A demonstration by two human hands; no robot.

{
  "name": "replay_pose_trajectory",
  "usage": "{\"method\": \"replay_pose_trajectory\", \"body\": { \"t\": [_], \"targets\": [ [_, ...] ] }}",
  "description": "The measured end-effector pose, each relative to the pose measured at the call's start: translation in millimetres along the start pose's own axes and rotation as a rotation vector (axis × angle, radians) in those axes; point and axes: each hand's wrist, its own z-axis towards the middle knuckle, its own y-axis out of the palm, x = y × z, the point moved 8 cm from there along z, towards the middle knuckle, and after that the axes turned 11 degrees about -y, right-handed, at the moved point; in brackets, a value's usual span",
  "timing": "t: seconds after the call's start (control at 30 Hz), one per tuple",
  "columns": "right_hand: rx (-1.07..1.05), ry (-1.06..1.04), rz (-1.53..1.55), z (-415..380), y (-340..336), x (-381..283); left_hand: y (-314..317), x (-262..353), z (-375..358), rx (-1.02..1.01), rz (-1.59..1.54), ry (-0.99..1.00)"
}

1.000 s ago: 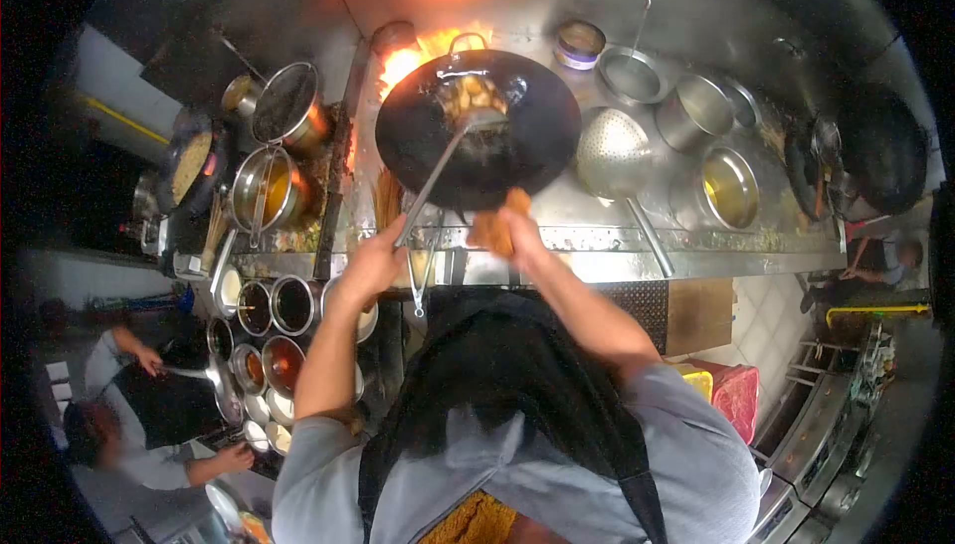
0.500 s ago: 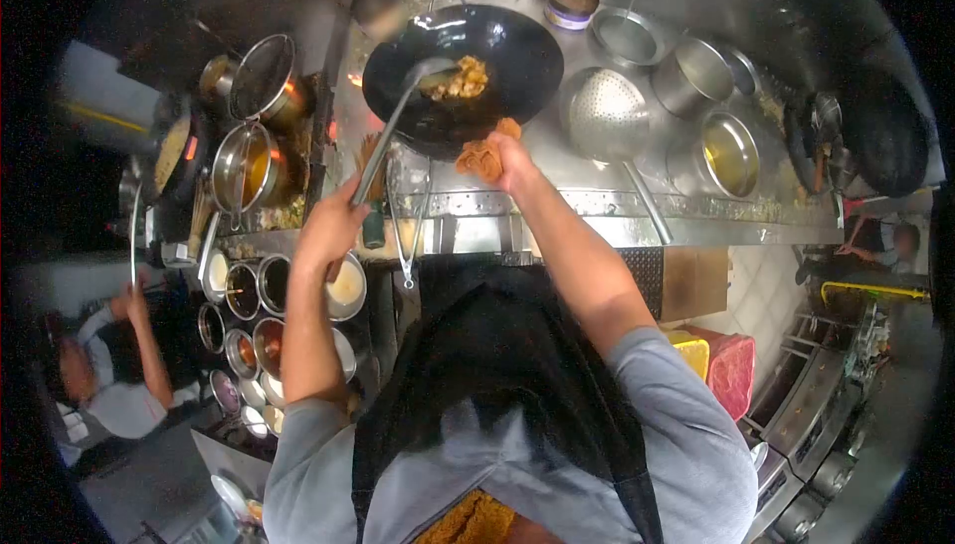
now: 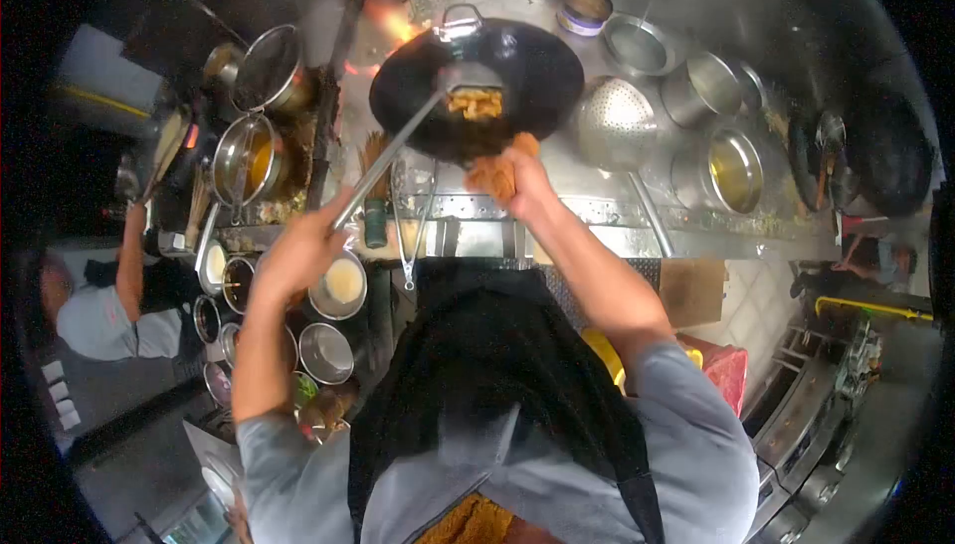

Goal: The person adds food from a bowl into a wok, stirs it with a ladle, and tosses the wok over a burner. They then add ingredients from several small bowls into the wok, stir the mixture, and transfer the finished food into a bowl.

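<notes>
The step in hand looks like stir-frying: the food (image 3: 476, 103), a small heap of pale golden pieces, sits in the middle of the black wok (image 3: 476, 87) at the upper centre of the frame, with flame (image 3: 393, 22) licking up at the wok's upper left edge. The next move, by this reading, calls for a firm hold on the wok's near rim while the ladle works under the pieces without pushing them over the edge.

The person's left hand (image 3: 298, 251), at centre left of the frame, is closed around the end of a long metal ladle (image 3: 398, 151), whose shaft runs diagonally up to the right so that its bowl rests at or just beside the food; the view is too blurred to say whether the bowl carries any of it. The right hand (image 3: 527, 181), just below the wok, is clenched on an orange cloth (image 3: 494, 174) pressed against the wok's near rim, fingers wrapped tight.

To the right of the wok lie a perforated strainer (image 3: 617, 121) and steel pots (image 3: 731, 166), one holding yellowish liquid. At lower left of the wok a cluster of small round sauce bowls (image 3: 333, 290) stands beneath the left forearm. Another person (image 3: 104, 300) works at the far left edge.
</notes>
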Motion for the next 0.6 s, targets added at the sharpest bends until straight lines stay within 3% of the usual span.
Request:
{"method": "replay_pose_trajectory", "body": {
  "t": [0.07, 0.17, 0.2, 0.27, 0.33, 0.37, 0.43, 0.47, 0.53, 0.6],
  "targets": [
    [0.022, 0.016, 0.037, -31, 13, -6, -7, -6, -30, -0.335, -0.284, -0.247],
    [0.054, 0.026, 0.041, 12, -6, 21, 42, -7, -4, -0.239, -0.187, -0.098],
    [-0.055, 0.065, 0.021, 15, -21, 41, 59, -7, 10, -0.111, -0.120, -0.047],
    [-0.099, -0.006, -0.082, -32, -34, 49, 86, -5, 23, 0.016, -0.124, -0.031],
    [-0.124, 0.114, -0.114, -72, -72, 77, 83, 0, 13, 0.052, -0.127, -0.088],
    [-0.188, 0.030, -0.224, -88, -74, 65, 75, 7, 0, 0.030, -0.120, -0.135],
    [-0.117, -0.128, -0.364, -103, -59, 32, 59, 1, -16, 0.123, -0.140, 0.098],
    [-0.044, -0.062, -0.125, -78, -70, 52, 55, 5, -19, 0.050, -0.222, 0.072],
    [0.176, 0.016, -0.032, -71, -43, 22, 41, 40, -19, -0.047, -0.280, 0.054],
    [0.107, -0.019, 0.056, -50, -33, 12, 47, 103, -8, -0.249, -0.717, -0.046]
  ]
}}
